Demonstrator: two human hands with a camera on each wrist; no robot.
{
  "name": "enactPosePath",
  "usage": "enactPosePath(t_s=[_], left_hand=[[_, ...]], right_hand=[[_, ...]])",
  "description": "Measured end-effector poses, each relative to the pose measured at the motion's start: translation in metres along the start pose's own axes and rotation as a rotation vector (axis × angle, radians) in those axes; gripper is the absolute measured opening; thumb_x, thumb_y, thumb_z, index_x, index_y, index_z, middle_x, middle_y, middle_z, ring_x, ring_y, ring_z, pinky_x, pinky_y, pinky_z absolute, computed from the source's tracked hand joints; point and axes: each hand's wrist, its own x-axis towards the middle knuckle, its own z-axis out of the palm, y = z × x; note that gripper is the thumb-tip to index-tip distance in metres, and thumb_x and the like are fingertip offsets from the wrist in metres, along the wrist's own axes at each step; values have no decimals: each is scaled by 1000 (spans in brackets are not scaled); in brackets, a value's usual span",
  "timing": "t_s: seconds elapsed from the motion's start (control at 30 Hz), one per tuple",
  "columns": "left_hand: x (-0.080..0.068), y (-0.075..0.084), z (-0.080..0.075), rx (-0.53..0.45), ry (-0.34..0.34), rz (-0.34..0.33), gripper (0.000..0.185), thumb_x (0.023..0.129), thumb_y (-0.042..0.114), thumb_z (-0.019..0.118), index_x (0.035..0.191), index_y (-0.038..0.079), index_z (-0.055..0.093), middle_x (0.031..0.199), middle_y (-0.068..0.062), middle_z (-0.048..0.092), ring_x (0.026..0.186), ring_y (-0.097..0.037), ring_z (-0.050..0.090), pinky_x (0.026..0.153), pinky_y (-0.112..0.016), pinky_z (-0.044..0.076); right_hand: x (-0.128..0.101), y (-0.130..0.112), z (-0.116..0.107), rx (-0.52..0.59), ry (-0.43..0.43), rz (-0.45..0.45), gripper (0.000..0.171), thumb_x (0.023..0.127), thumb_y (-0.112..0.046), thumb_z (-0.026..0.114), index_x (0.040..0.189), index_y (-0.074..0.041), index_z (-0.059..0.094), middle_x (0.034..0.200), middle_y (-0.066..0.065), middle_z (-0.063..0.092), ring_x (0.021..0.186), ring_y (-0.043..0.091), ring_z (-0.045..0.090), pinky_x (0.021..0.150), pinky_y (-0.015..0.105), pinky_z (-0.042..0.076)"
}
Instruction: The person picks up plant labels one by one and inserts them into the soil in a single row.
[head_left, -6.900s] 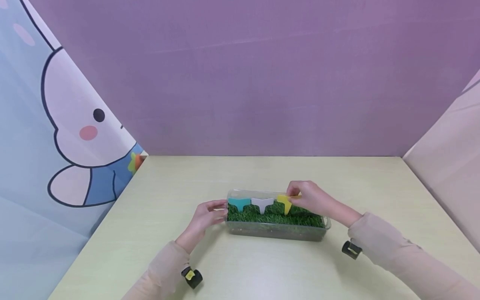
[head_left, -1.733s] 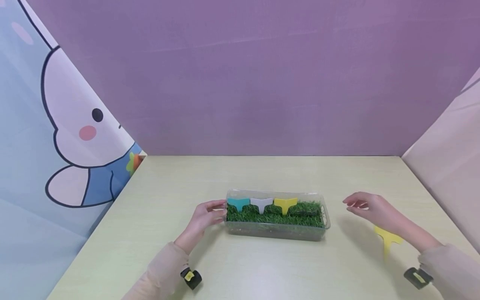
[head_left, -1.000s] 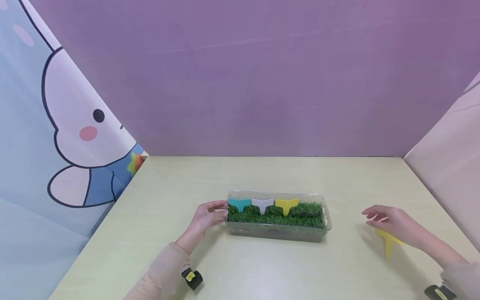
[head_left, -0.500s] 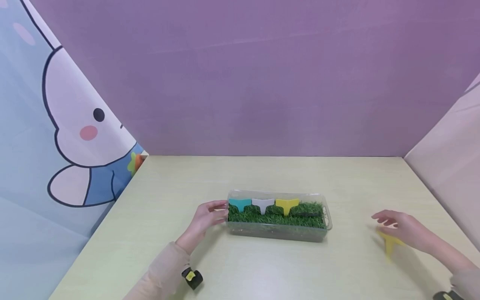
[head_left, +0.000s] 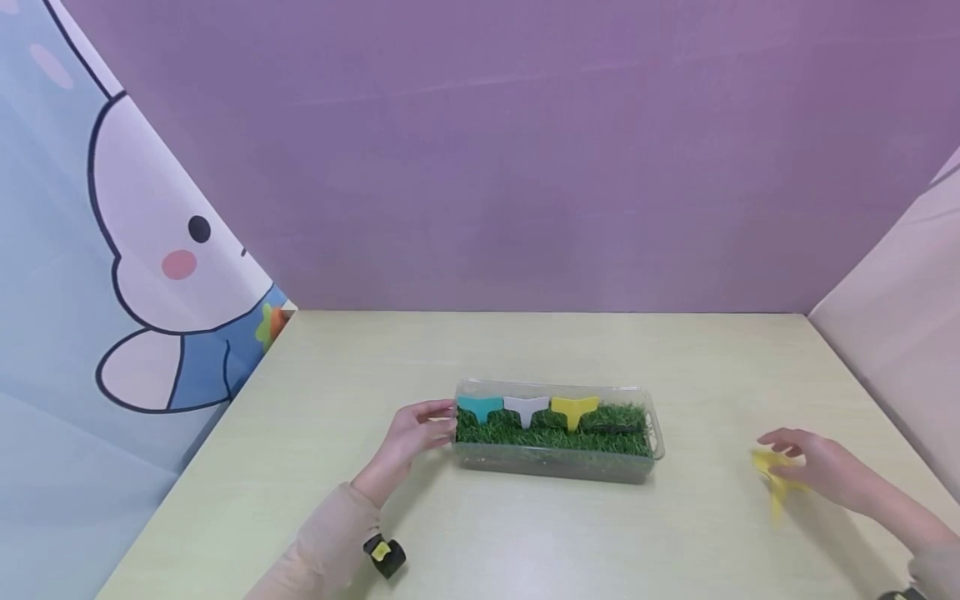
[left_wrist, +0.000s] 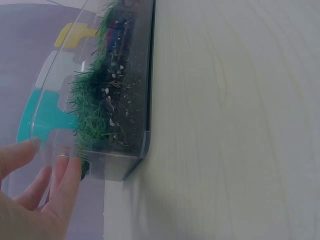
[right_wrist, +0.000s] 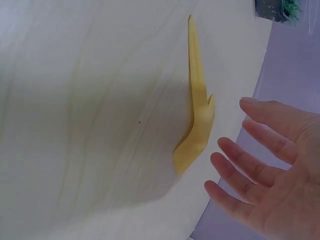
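A clear plastic box filled with green grass stands mid-table. Three T-shaped tags stand in the grass in a row: teal, white, yellow. My left hand rests with straight fingers against the box's left end; the left wrist view shows those fingers on the clear end wall beside the teal tag. A loose yellow tag lies on the table at the right. My right hand hovers just over it, fingers spread; in the right wrist view the fingertips stay apart from the tag.
The pale wooden table is walled in by a purple backdrop behind, a cartoon-rabbit curtain on the left and a pink panel on the right. Black wrist-camera mounts show at the bottom edge.
My right hand has left the box, travelled right and toward me, and lowered over the loose yellow tag. The left hand and the box have not moved.
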Motion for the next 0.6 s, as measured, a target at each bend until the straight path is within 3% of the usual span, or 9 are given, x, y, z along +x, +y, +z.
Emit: enactPosePath(t_s=[0.37,0.6], left_hand=[[-12,17,3,11,-16,-4,36,83,-3,55,117,-10,50,110,-23,55,93,-28,59,85,-43,48],[-3,5,0,9,-10,-5,38,82,0,58,118,-7,51,111,-21,55,92,-27,59,82,-40,50]], right_hand=[[0,7,-2,23,-116,49,49,65,-4,71,104,16,50,90,30,55,81,44,53,65,53,48],[-1,8,-1,0,-124,52,54,63,-7,73,104,18,49,87,30,54,79,43,54,66,53,48]])
